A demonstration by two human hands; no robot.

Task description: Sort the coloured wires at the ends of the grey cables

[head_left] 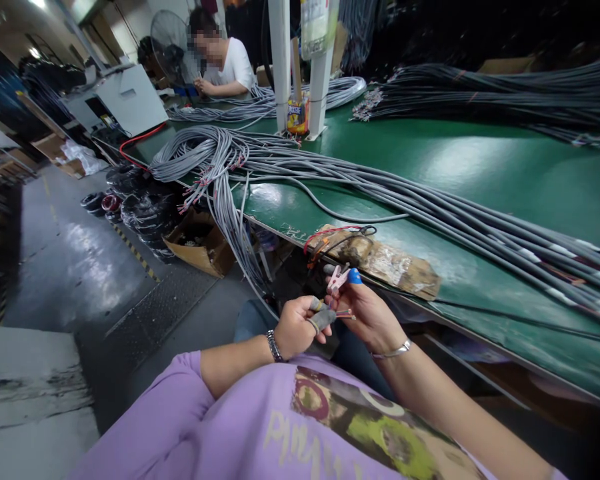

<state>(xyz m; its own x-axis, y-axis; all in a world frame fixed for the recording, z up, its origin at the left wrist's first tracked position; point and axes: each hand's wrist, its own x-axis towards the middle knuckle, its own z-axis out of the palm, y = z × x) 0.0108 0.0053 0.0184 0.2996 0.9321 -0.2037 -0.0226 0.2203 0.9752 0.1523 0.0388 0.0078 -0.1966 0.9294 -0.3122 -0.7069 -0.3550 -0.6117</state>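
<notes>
My left hand [300, 327], with grey covers on its finger and thumb, is closed around the end of a grey cable. Thin coloured wires [347, 313] stick out of that end toward my right palm. My right hand [375, 317] wears a blue fingertip cover and pinches a small pink clip [337, 280] that looks like a clothes peg. Both hands are close together just off the bench edge, above my lap. Beside them lies a worn wooden block [390, 263] with red and black leads [325, 240] at its left end.
A long bundle of grey cables [360, 177] runs across the green bench [545, 167] and partly hangs over its edge. Dark cables [500, 93] lie at the back right. A co-worker [230, 63] sits beyond a white post [280, 67]. A cardboard box [200, 250] stands below.
</notes>
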